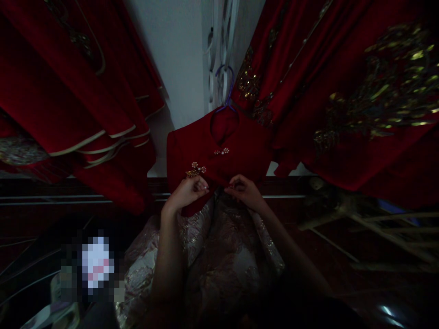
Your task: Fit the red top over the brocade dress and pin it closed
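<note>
In the head view a red top (192,141) with a round neckline hangs from a purple hanger (229,98). A pearl fastener (222,151) sits below its neckline, and a gold brooch-like ornament with pearl flowers (195,170) is on its left side. My left hand (185,194) is closed in a pinch at the lower front edge, with a small pale bead by the fingertips. Across a narrow gap, my right hand (246,194) pinches the other front edge, where a small red bit shows at the fingers. Finer detail is lost in the dim light.
Red garments with pale trim (85,91) hang at left. At right hang red gowns with gold sequins (384,87). Behind the top is a white metal rack (221,50). Shiny patterned fabric (199,228) lies below my hands. A wooden frame (350,210) stands at lower right.
</note>
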`<state>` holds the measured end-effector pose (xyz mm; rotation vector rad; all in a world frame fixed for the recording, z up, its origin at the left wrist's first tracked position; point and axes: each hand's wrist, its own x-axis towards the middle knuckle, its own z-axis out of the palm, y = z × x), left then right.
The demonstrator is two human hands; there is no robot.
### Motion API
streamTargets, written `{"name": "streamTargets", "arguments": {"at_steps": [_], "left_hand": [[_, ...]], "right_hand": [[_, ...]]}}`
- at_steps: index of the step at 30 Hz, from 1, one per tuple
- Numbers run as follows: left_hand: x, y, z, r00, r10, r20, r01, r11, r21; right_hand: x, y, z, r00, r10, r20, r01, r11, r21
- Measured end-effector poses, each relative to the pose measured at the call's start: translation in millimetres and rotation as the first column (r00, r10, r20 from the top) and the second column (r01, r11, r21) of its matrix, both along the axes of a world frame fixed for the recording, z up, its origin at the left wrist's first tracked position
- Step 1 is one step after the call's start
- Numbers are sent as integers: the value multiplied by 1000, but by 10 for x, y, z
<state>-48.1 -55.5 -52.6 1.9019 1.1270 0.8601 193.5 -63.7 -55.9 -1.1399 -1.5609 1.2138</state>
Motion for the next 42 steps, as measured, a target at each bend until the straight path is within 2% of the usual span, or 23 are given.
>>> {"name": "streamTargets", "arguments": {"at_steps": [3,6,10,13,16,22,26,29,32,36,42], "left_hand": [[10,11,-18,999,-34,38,36,998,-49],[21,20,-20,998,-17,58,21,998,-59],[22,26,-6,999,31,25,-29,997,-68],[16,37,-11,998,61,13,-60,996,-68],[23,53,-35,998,64,22,-63,996,-64],[19,78,-90,994,85,-70,-87,996,-33],[-32,107,-155,989,74,-129,-78,997,-28],[-48,127,-185,990,73,-118,-76,997,-18],[-40,128,-164,992,60,-115,-66,997,-46],[-56,103,-126,991,49,-125,-59,995,-74],[-104,80,-187,992,93,-82,-103,986,-128]], "right_hand": [[-98,-4,28,997,67,-29,-69,996,-61],[-264,14,1,998,69,6,-69,998,-10],[-502,30,-150,998,-57,32,55,996,73],[-610,6,-274,988,-145,-45,148,986,76],[-643,-19,-333,981,-169,-96,178,980,85],[-633,-32,-304,970,-230,84,199,940,278],[-667,-31,-304,968,-222,116,173,929,327],[-689,8,-311,968,-214,127,158,922,352],[-646,63,-300,972,-172,159,109,934,341],[-435,76,-271,983,-56,174,11,968,250],[-81,85,-141,978,-140,156,106,972,209]]}}
